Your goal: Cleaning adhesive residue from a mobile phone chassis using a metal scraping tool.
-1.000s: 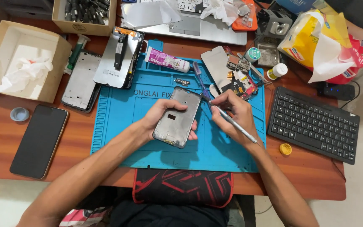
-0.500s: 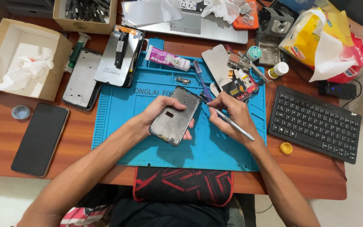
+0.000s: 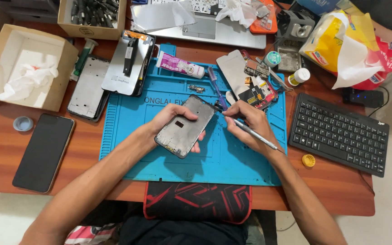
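My left hand (image 3: 168,121) grips a grey phone frame (image 3: 185,126), tilted and raised a little above the blue repair mat (image 3: 137,136). My right hand (image 3: 247,123) holds a thin metal tool (image 3: 254,133) like a pen. Its tip touches the frame's upper right corner. A blue-handled screwdriver (image 3: 216,85) lies on the mat just behind the frame.
Around the mat: an opened phone with circuit board (image 3: 250,81), a glue tube (image 3: 178,66), two phone panels (image 3: 107,72), a black phone (image 3: 44,151), a cardboard box with tissue (image 3: 21,66), a black keyboard (image 3: 339,132), a yellow cap (image 3: 308,159), a laptop (image 3: 205,20).
My left hand has turned the frame more upright and drawn it slightly up; the right hand moved its tool tip to the frame's upper corner.
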